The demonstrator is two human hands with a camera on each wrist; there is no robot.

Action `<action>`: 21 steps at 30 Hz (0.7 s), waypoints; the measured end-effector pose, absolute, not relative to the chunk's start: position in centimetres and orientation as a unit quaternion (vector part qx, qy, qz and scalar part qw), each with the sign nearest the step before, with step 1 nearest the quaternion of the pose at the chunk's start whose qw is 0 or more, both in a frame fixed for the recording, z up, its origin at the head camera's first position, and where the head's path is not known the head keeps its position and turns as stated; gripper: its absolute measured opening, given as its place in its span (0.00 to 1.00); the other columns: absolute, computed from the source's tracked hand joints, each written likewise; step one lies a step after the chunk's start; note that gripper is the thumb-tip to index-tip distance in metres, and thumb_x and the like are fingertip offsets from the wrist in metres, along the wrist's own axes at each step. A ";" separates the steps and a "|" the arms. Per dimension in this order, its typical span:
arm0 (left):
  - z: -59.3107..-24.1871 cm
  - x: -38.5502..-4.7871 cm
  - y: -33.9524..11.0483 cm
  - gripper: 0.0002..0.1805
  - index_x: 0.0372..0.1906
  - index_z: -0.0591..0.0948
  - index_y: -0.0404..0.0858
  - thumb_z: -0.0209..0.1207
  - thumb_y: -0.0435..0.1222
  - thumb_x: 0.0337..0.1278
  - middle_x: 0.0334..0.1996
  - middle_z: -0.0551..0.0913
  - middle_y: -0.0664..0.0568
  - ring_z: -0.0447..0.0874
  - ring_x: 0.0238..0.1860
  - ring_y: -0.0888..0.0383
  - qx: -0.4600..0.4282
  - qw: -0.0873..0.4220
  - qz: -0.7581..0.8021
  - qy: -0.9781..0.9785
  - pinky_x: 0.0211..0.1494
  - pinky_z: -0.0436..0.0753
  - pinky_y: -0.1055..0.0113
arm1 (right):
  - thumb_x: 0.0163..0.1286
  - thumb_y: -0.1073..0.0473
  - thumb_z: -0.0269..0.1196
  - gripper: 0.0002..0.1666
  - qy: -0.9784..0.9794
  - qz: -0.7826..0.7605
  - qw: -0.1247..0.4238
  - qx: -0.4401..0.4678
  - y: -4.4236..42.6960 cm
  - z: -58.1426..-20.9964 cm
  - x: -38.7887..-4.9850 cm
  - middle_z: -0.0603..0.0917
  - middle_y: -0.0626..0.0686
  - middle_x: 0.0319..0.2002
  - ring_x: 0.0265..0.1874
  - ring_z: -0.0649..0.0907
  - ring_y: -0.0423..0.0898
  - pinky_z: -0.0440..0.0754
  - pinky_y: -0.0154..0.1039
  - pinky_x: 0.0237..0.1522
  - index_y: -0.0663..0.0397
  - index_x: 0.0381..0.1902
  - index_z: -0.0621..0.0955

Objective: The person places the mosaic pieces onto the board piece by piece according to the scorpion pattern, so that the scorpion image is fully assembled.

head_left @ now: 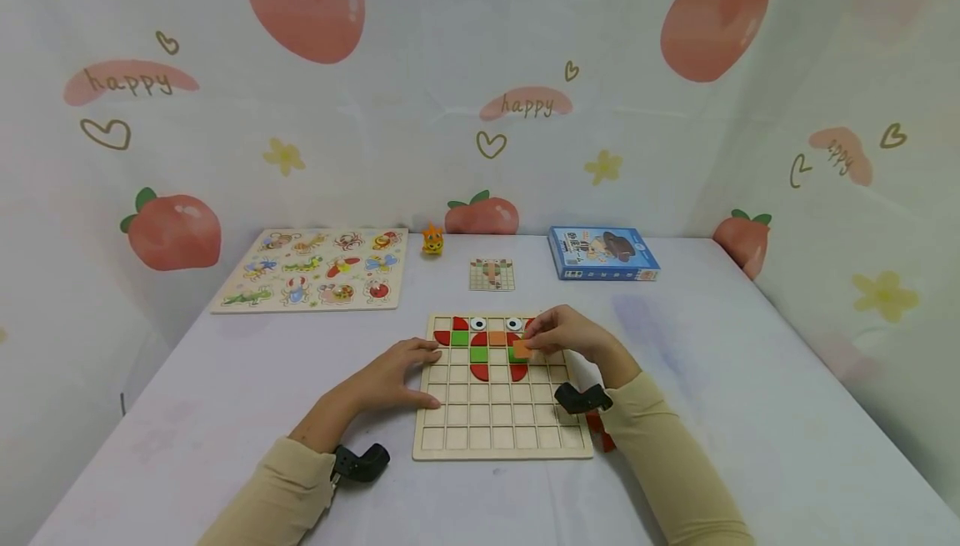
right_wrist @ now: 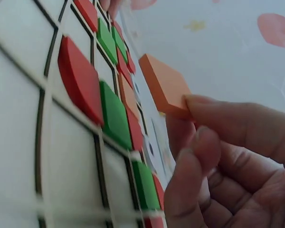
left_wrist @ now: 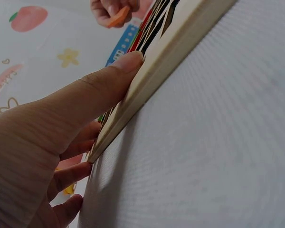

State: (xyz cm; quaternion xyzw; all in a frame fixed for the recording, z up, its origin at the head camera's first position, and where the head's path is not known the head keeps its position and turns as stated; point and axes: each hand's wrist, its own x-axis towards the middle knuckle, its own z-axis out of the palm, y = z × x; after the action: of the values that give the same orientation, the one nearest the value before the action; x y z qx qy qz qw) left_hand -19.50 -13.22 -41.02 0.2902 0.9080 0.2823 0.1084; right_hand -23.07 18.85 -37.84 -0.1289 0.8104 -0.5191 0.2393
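An orange square tile point(right_wrist: 166, 85) is pinched between the thumb and fingers of my right hand point(head_left: 572, 336), held just above the wooden grid board point(head_left: 501, 438). My left hand point(head_left: 390, 375) rests at the board's left edge, its thumb point(left_wrist: 128, 61) and fingertips touching the rim. In the board's upper rows sit red rounded pieces point(head_left: 480, 373), green squares point(right_wrist: 115, 114), another orange square point(head_left: 497, 338) and white eye discs point(head_left: 477, 324). Part of the upper right of the board is hidden behind my right hand.
Behind the board lies a small pattern card point(head_left: 492, 274). A blue box point(head_left: 604, 253) stands at the back right, an insect puzzle board point(head_left: 311, 271) at the back left, with a small orange toy point(head_left: 432, 240) beside it. Red pieces point(head_left: 606, 439) lie by my right forearm.
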 end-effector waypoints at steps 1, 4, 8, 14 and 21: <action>-41.0 -19.5 -13.2 0.44 0.63 0.72 0.37 0.69 0.55 0.38 0.66 0.67 0.47 0.59 0.69 0.45 0.288 0.111 0.284 0.908 0.70 0.62 0.48 | 0.63 0.63 0.62 0.13 0.812 -0.519 0.238 -0.124 18.5 -37.9 -23.2 0.85 0.45 0.30 0.24 0.80 0.39 0.81 0.32 0.32 0.70 0.40 0.81; -41.0 -19.5 -13.2 0.44 0.63 0.72 0.37 0.69 0.55 0.38 0.66 0.67 0.47 0.59 0.69 0.45 0.289 0.109 0.283 0.908 0.70 0.62 0.47 | 0.62 0.62 0.63 0.13 0.814 -0.522 0.230 -0.105 17.4 -38.3 -23.4 0.86 0.47 0.31 0.24 0.79 0.38 0.81 0.31 0.30 0.68 0.40 0.82; -41.0 -19.4 -13.2 0.44 0.63 0.72 0.37 0.69 0.55 0.38 0.66 0.67 0.47 0.59 0.69 0.45 0.289 0.107 0.284 0.908 0.70 0.62 0.47 | 0.61 0.63 0.64 0.11 0.822 -0.521 0.211 -0.092 16.0 -38.8 -23.6 0.85 0.46 0.28 0.22 0.78 0.37 0.79 0.30 0.28 0.68 0.39 0.83; -41.1 -19.4 -13.2 0.44 0.62 0.72 0.36 0.69 0.55 0.39 0.66 0.67 0.46 0.59 0.69 0.44 0.292 0.105 0.289 0.906 0.70 0.62 0.47 | 0.60 0.64 0.65 0.09 0.826 -0.520 0.201 -0.085 15.0 -39.4 -23.5 0.82 0.44 0.23 0.18 0.72 0.39 0.73 0.30 0.23 0.67 0.35 0.83; -41.0 -19.4 -13.2 0.44 0.62 0.72 0.37 0.69 0.54 0.38 0.66 0.67 0.46 0.60 0.69 0.45 0.290 0.107 0.289 0.906 0.70 0.62 0.47 | 0.59 0.64 0.65 0.08 0.834 -0.506 0.195 -0.101 14.8 -39.7 -23.3 0.81 0.44 0.21 0.17 0.70 0.40 0.71 0.31 0.21 0.66 0.33 0.83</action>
State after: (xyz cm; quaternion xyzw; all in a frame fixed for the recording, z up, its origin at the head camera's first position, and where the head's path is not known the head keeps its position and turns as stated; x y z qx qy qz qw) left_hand -19.37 -13.23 -41.01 0.2904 0.9060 0.2888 0.1067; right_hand -23.31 14.84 -39.69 -0.1006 0.8340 -0.5063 0.1946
